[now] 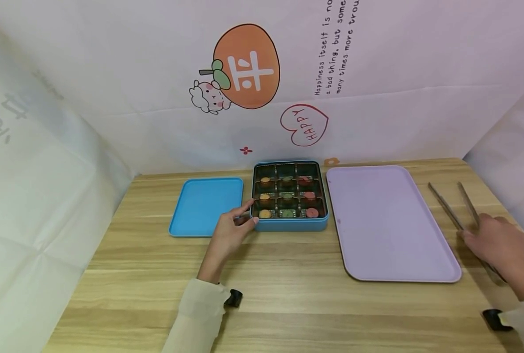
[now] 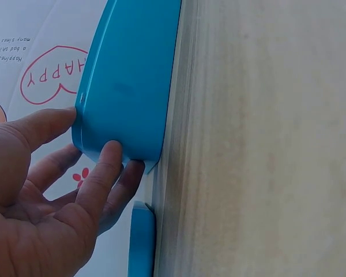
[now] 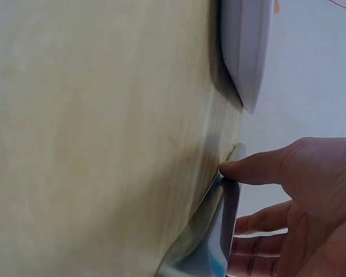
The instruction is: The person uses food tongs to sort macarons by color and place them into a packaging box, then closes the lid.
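Observation:
My left hand (image 1: 231, 228) holds the near left corner of a blue tin (image 1: 288, 225), its thumb and fingertips against the rim and sides. Inside the tin, a dark divided insert carries small round pieces in columns: yellow (image 1: 265, 214) on the left, green (image 1: 287, 214) in the middle, red (image 1: 312, 213) on the right. Over at the far right, my right hand (image 1: 502, 245) grips metal tongs (image 1: 445, 205) between thumb and fingers. The two arms of the tongs point away from me and stand apart. Close up, the right wrist view shows the thumb on the metal tongs (image 3: 210, 242).
A flat blue lid (image 1: 206, 206) lies left of the tin, partly behind my left hand. Between the tin and the tongs lies a lilac tray (image 1: 390, 225) with a raised rim. A printed white cloth (image 1: 156, 73) hangs along the back edge of the wooden table (image 1: 288, 294).

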`<state>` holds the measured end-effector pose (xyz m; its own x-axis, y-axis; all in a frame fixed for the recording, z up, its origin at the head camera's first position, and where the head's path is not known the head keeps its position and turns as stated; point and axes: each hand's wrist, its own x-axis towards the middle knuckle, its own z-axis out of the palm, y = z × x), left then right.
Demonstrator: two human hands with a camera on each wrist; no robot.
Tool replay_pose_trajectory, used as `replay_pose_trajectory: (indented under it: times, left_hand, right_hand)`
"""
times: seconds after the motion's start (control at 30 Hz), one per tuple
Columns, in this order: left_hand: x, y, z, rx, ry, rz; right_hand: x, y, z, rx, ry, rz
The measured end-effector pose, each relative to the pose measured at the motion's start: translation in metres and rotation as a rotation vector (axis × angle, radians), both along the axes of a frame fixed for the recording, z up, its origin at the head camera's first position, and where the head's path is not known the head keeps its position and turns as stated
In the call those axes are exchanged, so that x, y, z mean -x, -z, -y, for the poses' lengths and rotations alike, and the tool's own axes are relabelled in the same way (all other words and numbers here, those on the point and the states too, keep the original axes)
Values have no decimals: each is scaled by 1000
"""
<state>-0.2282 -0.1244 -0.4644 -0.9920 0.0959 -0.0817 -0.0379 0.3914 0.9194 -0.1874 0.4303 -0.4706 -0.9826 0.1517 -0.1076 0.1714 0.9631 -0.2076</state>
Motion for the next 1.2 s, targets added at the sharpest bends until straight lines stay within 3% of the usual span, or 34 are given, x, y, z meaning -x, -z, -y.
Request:
replay_pose_trajectory:
  times: [0.3, 0.5, 0.67, 0.83, 0.93, 1.2]
  left_hand:
    - [0, 2, 1, 2, 0, -7]
    - [-2, 0, 0, 66, 4, -40]
    - [-3, -5, 0, 193, 21, -123]
    - [-10, -11, 13, 232, 66, -169]
    - [-15, -15, 26, 265, 92, -193]
    - [-31, -14, 66, 504, 66, -311]
  right_hand:
    - [-8, -9, 14, -20, 41, -1]
    - [-11, -25, 42, -30, 44, -86]
    - [-10, -35, 81, -22, -65, -230]
    - [-15, -38, 134, 7, -239, -480]
    - [-19, -39, 167, 26, -338, -587]
    - [-31, -41, 247, 101, -518, -609]
